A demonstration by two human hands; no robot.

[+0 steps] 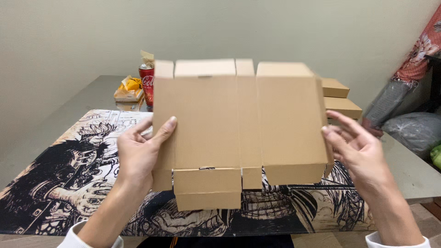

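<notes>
Surface (404,177): grey top, far edge against a plain wall. Mat (59,179): black-and-white comic artwork, covering the near part of the surface. Flat cardboard box blank (239,128): unfolded, flaps at top and bottom, held upright in the air above the mat. Left hand (138,156): grip closed on the blank's left edge, thumb on the front. Right hand (360,149): fingers spread, grip open at the blank's right edge. Folded boxes (342,106): stacked behind, right. Red drink can (147,85): behind, left.
</notes>
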